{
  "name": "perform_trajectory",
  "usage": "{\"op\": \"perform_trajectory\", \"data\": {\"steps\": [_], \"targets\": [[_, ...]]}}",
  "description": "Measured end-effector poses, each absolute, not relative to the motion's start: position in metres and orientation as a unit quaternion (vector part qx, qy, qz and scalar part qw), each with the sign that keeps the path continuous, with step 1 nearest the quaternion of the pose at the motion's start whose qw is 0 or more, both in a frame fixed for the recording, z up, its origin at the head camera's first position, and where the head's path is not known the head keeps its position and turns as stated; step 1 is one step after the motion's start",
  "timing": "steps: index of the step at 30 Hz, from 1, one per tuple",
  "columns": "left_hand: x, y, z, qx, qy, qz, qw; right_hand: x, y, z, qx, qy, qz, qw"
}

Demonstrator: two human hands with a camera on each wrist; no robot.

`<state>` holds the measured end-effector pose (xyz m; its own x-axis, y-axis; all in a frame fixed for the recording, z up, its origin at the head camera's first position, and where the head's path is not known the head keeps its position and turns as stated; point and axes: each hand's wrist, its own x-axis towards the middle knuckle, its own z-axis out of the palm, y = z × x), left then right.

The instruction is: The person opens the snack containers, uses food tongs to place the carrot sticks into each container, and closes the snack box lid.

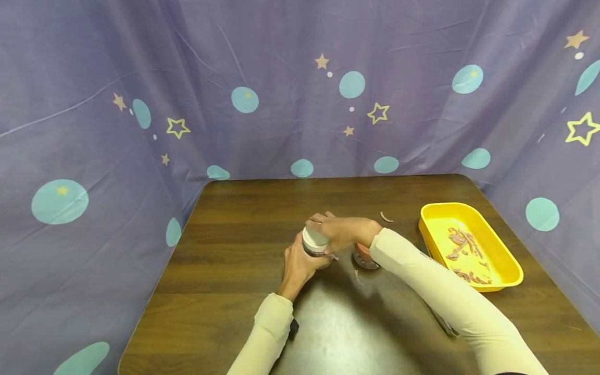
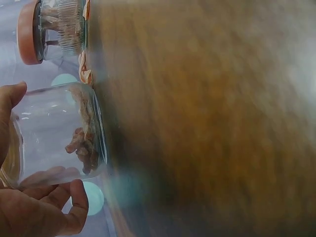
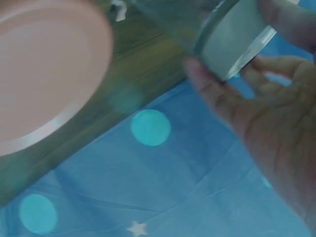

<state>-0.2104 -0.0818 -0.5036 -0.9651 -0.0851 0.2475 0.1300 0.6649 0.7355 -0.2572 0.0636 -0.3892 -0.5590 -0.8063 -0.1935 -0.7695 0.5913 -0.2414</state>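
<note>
Upright on the wooden table stands a clear glass jar (image 2: pixel 49 128) with a few brown dried-looking pieces at its bottom. My left hand (image 1: pixel 297 265) grips the jar's side, thumb and fingers on opposite sides of the glass. On top is a white lid (image 1: pixel 315 238), pale grey-green in the right wrist view. My right hand (image 1: pixel 344 230) holds this lid from above with its fingers curled round the rim. Just to the right sits a second glass jar (image 2: pixel 61 27) with an orange-pink lid (image 3: pixel 49 74), partly hidden by the right wrist in the head view.
A yellow tray (image 1: pixel 433 225) at the right holds several reddish-brown strips (image 1: pixel 461 242). Loose scraps lie on the table, one curved strip (image 1: pixel 386 217) behind the right wrist. A long dark item (image 1: pixel 442 320) is partly covered by the right forearm. A patterned purple curtain (image 1: pixel 281 62) surrounds the table.
</note>
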Motion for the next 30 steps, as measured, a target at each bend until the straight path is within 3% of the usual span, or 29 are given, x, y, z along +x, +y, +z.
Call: {"op": "perform_trajectory", "data": {"steps": [21,30], "targets": [[-0.208,-0.086,-0.503,0.018,-0.91,-0.385,0.153,-0.25,0.049,-0.434,-0.351,0.928,0.037,-0.12],[-0.211,-0.078,-0.508,-0.001,-0.907,-0.397,0.144,-0.242,0.051,-0.44,-0.28,0.95,0.03,-0.131]]}}
